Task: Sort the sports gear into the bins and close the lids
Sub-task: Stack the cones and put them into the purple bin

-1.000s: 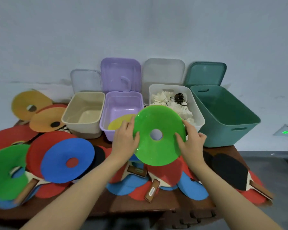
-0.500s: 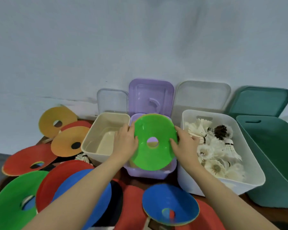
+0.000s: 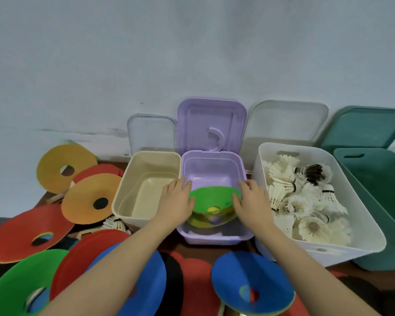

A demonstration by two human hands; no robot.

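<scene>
As you lower the green disc (image 3: 211,197) into the purple bin (image 3: 214,236), both hands pinch its rim.

Left hand (image 3: 177,201) grips at 9 o'clock, right hand (image 3: 251,201) at 3, likely bowing the disc so it clears the walls and nests on the yellow disc (image 3: 211,209) beneath; lids stand propped open behind.

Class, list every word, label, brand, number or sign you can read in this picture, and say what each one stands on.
None: no readable text shows on the bins, such as the purple bin, on the lids, such as the purple lid, on the green disc, the other discs, or the shuttlecocks.
</scene>
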